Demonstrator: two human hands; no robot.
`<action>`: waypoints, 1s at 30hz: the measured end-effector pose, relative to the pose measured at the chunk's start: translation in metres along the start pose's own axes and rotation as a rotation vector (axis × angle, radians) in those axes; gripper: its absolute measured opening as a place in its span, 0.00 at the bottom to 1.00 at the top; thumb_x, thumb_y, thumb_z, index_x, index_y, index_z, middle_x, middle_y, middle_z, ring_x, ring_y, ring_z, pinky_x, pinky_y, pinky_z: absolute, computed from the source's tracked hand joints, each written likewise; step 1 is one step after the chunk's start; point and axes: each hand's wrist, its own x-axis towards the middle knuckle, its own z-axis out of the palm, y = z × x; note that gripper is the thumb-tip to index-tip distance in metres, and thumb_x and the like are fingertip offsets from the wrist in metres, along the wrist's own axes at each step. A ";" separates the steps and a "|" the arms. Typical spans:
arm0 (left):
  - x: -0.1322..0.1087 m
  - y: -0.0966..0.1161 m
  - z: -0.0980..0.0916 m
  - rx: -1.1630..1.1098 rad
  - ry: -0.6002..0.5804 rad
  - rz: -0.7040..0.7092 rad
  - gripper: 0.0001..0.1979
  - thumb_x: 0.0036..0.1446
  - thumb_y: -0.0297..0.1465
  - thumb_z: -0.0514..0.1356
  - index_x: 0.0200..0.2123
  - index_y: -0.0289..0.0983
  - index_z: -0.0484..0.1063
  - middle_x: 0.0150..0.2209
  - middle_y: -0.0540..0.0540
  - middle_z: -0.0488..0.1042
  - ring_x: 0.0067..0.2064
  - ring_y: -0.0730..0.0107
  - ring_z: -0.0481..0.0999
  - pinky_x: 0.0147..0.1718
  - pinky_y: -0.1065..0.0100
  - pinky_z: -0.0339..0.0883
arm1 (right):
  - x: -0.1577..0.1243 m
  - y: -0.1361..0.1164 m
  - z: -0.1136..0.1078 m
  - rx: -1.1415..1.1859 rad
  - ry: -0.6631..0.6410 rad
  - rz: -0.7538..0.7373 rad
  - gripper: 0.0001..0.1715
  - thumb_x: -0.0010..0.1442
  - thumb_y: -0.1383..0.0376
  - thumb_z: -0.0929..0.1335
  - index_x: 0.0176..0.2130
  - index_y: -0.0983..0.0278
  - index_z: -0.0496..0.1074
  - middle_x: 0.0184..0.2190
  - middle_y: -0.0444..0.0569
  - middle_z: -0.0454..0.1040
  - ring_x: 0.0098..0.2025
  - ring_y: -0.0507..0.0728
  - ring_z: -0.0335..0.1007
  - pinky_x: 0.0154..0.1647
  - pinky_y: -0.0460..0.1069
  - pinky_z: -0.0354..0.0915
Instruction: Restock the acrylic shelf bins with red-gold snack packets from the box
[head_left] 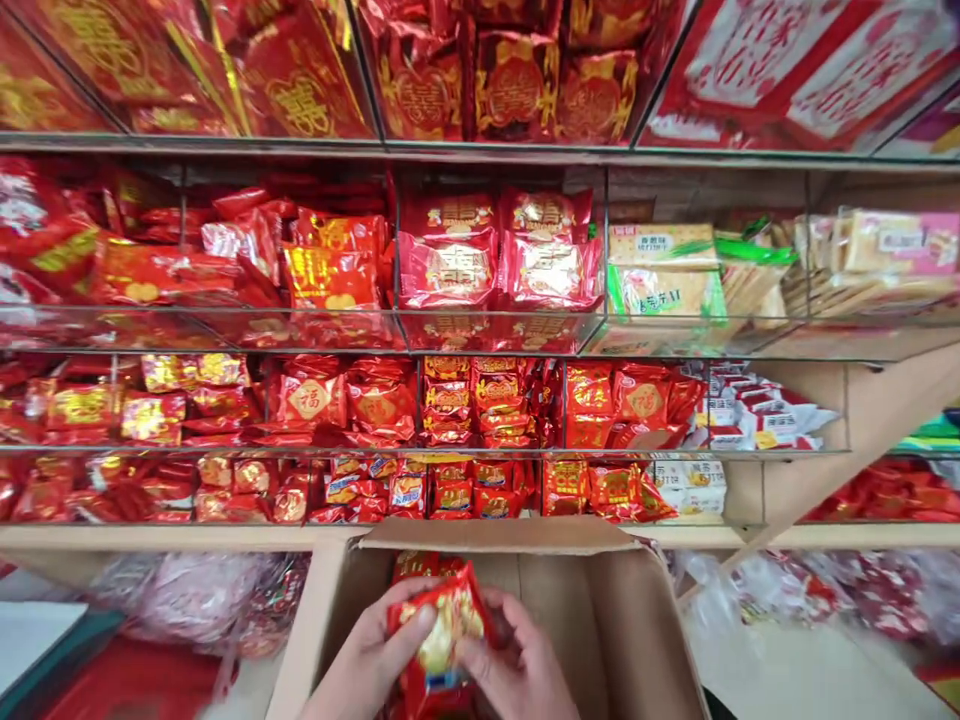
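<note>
Both of my hands hold a red and gold snack packet over an open cardboard box. My left hand grips its left side, with the thumb lying across the front. On the other side my right hand has its thumb pressed on the packet and its fingers curled behind. The packet is tilted and a little blurred. Behind it, more red packets lie in the left part of the box, partly covered by my hands.
Glass-fronted shelves of red wrapped snacks rise behind the box. Pale cracker packs stand at right. Clear plastic bags lie below at left, near a red surface. A diagonal wooden board crosses the right side.
</note>
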 end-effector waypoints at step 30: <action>0.111 0.041 0.059 -0.276 0.107 -0.396 0.12 0.50 0.17 0.52 0.41 0.23 0.62 0.39 0.27 0.70 0.39 0.51 0.74 0.28 0.62 0.74 | -0.022 0.049 -0.066 0.002 0.131 0.299 0.24 0.39 0.49 0.70 0.25 0.67 0.64 0.21 0.43 0.68 0.17 0.45 0.59 0.15 0.40 0.52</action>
